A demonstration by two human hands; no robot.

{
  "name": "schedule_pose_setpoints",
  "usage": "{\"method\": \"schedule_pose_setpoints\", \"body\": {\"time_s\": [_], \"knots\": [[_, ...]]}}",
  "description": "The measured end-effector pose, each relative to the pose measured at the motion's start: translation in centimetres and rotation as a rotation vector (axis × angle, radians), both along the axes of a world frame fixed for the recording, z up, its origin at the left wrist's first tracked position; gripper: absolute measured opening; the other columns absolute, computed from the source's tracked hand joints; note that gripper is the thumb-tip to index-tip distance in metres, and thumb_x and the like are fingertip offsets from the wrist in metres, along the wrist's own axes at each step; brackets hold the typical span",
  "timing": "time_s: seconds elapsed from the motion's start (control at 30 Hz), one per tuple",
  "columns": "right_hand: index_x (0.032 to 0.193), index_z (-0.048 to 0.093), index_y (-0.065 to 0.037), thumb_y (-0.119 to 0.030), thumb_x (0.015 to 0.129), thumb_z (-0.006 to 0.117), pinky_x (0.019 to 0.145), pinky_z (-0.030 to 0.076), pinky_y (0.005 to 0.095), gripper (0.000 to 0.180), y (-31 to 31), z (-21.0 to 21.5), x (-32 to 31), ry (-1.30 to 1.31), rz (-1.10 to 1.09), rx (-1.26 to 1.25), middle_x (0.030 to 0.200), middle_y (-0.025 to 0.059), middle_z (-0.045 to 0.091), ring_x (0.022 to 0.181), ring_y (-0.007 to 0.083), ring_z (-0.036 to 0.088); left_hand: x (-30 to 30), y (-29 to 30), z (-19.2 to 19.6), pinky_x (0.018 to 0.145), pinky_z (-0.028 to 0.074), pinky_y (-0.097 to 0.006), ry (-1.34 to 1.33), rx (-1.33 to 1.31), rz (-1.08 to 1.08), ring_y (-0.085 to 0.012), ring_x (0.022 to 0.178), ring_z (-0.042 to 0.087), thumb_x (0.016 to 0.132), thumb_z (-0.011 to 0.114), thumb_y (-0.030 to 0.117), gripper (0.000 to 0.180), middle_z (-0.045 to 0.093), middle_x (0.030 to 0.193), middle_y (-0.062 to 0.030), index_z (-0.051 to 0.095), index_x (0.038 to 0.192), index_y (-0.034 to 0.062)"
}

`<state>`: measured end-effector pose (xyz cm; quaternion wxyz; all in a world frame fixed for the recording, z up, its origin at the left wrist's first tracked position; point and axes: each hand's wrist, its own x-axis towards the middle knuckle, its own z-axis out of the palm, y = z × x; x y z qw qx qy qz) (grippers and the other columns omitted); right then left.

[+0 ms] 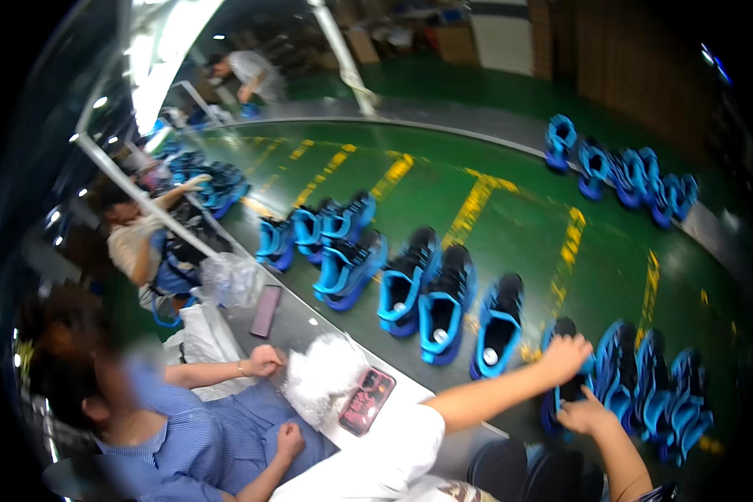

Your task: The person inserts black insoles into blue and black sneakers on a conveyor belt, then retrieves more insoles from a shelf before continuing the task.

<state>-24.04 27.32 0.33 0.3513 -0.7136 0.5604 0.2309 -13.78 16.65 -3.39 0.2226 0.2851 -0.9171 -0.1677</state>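
A black and bright-blue sports shoe [567,391] stands in the row on the green belt, partly covered by my hands. My left hand [566,358] is closed over its upper part, fingers curled; what the fingertips pinch is hidden. Lower down at the collar is my right hand [586,412], with a finger pointing up against the shoe and the others curled at its edge. To the right stand several like shoes [616,372]. Left of my hands is another shoe [498,326] with a pale spot inside.
The green belt [519,234] has yellow markings. On the grey ledge lie a phone in a patterned case [366,402], a purple phone [265,311] and clear plastic [322,376]. A co-worker in blue [201,427] sits close at left. More shoes [594,163] line the far ledge.
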Motion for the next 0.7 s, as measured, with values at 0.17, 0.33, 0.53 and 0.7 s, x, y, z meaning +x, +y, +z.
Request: {"method": "schedule_pose_setpoints", "body": {"time_s": [0.17, 0.33, 0.53, 0.7], "knots": [[0.110, 0.049, 0.010, -0.046, 0.085, 0.023, 0.106, -0.007, 0.0395, 0.067, -1.2, 0.9, 3.4, 0.164, -0.133, 0.112, 0.108, 0.0235, 0.055, 0.111, 0.0259, 0.048, 0.4, -0.7, 3.2, 0.063, 0.047, -0.041, -0.316, 0.084, -0.074, -0.0323, 0.074, 0.056, 0.054, 0.073, 0.025, 0.048, 0.052, 0.088, -0.0155, 0.052, 0.092, 0.0026], [0.081, 0.059, -0.002, -0.022, 0.075, 0.058, 0.097, 0.026, 0.0454, 0.021, 4.7, 1.1, 1.8, -0.131, -0.326, -0.890, 0.091, 0.0131, 0.054, 0.094, 0.0265, 0.050, 0.7, -0.5, 1.0, 0.060, 0.047, -0.039, -0.146, -0.020, -0.114, -0.0308, 0.073, 0.056, 0.062, 0.071, 0.021, 0.041, 0.050, 0.086, -0.0132, 0.045, 0.090, 0.0038], [0.091, 0.064, -0.006, -0.021, 0.078, 0.059, 0.090, 0.035, 0.0461, 0.021, 10.4, 0.9, 3.9, -0.185, -0.705, -0.629, 0.101, 0.0184, 0.053, 0.096, 0.0320, 0.051, 4.6, 2.7, 2.0, 0.057, 0.039, -0.034, -0.095, -0.272, -0.198, -0.0225, 0.066, 0.049, 0.067, 0.058, 0.014, 0.019, 0.046, 0.079, -0.0062, 0.048, 0.082, 0.0081], [0.089, 0.061, -0.005, -0.020, 0.079, 0.057, 0.069, 0.046, 0.0389, 0.019, 10.0, 0.3, 4.6, -0.377, -0.772, -0.697, 0.092, 0.0175, 0.058, 0.079, 0.0326, 0.057, 7.1, 1.8, 1.6, 0.057, 0.037, -0.032, -0.149, -0.328, -0.214, -0.0209, 0.065, 0.047, 0.065, 0.053, 0.012, 0.015, 0.046, 0.077, -0.0050, 0.049, 0.080, 0.0083]]}}
